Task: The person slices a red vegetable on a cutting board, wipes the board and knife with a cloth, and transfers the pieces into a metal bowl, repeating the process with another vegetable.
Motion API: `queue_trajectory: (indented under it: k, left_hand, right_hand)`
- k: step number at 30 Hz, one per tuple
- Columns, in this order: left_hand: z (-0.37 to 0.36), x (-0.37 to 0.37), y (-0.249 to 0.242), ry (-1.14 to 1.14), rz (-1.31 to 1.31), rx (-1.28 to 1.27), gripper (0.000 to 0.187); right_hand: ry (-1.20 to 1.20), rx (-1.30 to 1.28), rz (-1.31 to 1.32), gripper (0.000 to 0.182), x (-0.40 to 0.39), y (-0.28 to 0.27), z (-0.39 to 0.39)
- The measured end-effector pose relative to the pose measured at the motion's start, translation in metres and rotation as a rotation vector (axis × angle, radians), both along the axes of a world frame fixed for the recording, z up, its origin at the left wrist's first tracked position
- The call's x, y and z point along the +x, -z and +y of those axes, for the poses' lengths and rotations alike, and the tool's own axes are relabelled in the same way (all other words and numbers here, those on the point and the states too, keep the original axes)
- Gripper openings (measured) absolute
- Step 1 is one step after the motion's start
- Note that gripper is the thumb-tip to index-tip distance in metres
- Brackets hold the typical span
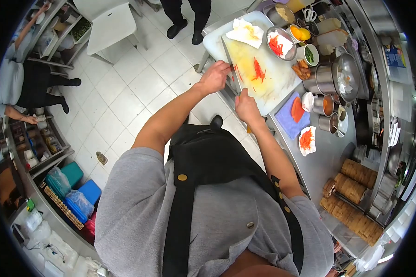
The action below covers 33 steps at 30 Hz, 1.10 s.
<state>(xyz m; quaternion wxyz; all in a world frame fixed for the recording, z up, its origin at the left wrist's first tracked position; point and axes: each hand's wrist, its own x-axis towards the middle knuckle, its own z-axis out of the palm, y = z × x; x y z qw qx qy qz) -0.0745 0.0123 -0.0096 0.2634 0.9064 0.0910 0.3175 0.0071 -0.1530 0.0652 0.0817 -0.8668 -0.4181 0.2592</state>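
Observation:
My right hand [248, 108] is wrapped round the handle of a long kitchen knife [228, 54], at the near left edge of the cutting board [282, 90]. Its blade points away from me, along the board's left side. Beside the blade, my left hand [215, 77] has its fingers curled together; what they hold, if anything, is hidden. Thin red strips [259, 71] lie in a small pile on the stained board, with a few more next to the knife. A white paper towel [245, 33] and a metal bowl of red strips [282, 44] sit at the board's far side.
Right of the board stand containers of green pieces [311, 54] and yellow food [299, 33], plus metal pots [318, 78]. A purple cloth [291, 117] bears an orange-red piece [297, 110]. Stacked bamboo steamers [351, 219] stand nearer. Other people [32, 83] are to the left and ahead.

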Motion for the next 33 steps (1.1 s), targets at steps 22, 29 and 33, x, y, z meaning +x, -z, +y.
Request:
queue_trajectory:
  k: [22,29,33]
  left_hand:
    - [-0.025,0.039,-0.022,-0.084,0.05,-0.18,0.04]
    - [-0.072,0.103,-0.061,0.078,0.081,0.337,0.042]
    - [-0.061,0.119,-0.044,0.125,0.202,0.5,0.036]
  right_hand:
    - [-0.095,0.211,-0.253,0.035,0.116,-0.031,-0.059]
    - [-0.03,0.203,-0.294,0.04,0.113,-0.054,-0.063]
    - [-0.067,0.219,-0.36,0.039,0.131,-0.068,-0.095]
